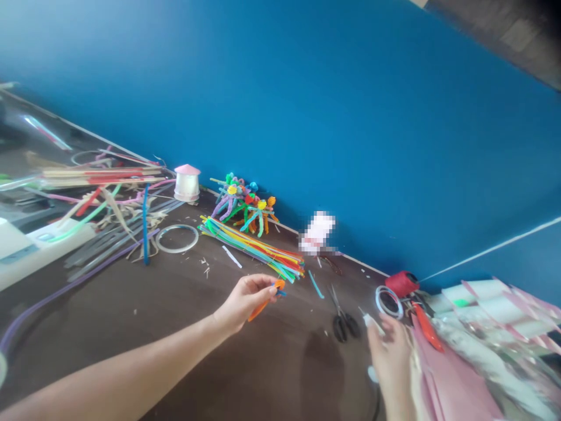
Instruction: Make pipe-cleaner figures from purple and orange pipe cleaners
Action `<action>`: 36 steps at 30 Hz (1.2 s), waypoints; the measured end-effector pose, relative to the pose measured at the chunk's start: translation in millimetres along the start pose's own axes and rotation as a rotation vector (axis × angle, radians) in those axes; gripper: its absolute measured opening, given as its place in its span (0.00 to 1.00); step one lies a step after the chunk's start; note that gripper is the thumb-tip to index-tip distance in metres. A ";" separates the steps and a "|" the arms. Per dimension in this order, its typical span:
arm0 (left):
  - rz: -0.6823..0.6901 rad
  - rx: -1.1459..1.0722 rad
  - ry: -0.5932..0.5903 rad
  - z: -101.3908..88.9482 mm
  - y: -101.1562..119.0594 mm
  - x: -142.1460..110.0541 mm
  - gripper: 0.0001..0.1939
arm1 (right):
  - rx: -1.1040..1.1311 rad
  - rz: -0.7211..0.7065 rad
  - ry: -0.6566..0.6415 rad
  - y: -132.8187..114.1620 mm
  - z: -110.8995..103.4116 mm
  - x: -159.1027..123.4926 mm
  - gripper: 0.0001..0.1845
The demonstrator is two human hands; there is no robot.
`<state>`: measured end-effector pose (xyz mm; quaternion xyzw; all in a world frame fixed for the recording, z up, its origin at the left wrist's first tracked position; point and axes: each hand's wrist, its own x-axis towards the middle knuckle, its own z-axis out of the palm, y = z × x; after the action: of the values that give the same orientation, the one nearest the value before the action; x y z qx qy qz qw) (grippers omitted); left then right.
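Pinched between the thumb and fingers of my left hand (pixel 248 298) is an orange and blue pipe cleaner piece (pixel 279 285); an orange strand of it hangs below the fingers. My right hand (pixel 392 351), closed, grips a small white glue bottle (pixel 372 323) whose thin nozzle points up and left. Black-handled scissors (pixel 344 324) lie on the dark table between the hands. Just beyond my left hand is a bundle of multicoloured pipe cleaners (pixel 254 248). Small pipe cleaner figures (pixel 245 202) stand against the wall behind that bundle.
At left lie a clear ring (pixel 177 238), a white pot with a pink lid (pixel 187 184) and a heap of strips and sticks (pixel 105 181). A red spool (pixel 401 284), white ring (pixel 388 302) and pink sheets (pixel 456 374) crowd the right. A blue wall (pixel 280 105) rises behind.
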<state>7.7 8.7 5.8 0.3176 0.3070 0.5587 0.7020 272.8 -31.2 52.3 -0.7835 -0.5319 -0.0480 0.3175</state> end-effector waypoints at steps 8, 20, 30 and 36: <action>0.018 0.089 -0.010 1.1 0.8 -1.3 0.13 | 0.718 -0.288 -0.619 -115.4 39.2 -38.1 0.08; 0.162 0.326 -0.039 -7.8 -7.0 3.2 0.11 | 0.978 -0.192 -0.643 -103.6 63.4 -46.0 0.05; -0.015 0.294 -0.045 -5.6 -9.7 1.1 0.11 | 1.076 -0.150 -0.707 -91.6 76.0 -48.1 0.06; -0.105 0.146 -0.058 -1.1 -9.5 0.9 0.12 | 1.070 -0.185 -0.713 -89.2 76.3 -47.1 0.07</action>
<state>12.6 8.1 -2.4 0.3675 0.3426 0.4877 0.7140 155.5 -6.5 12.1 -0.4358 -0.6205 0.4594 0.4626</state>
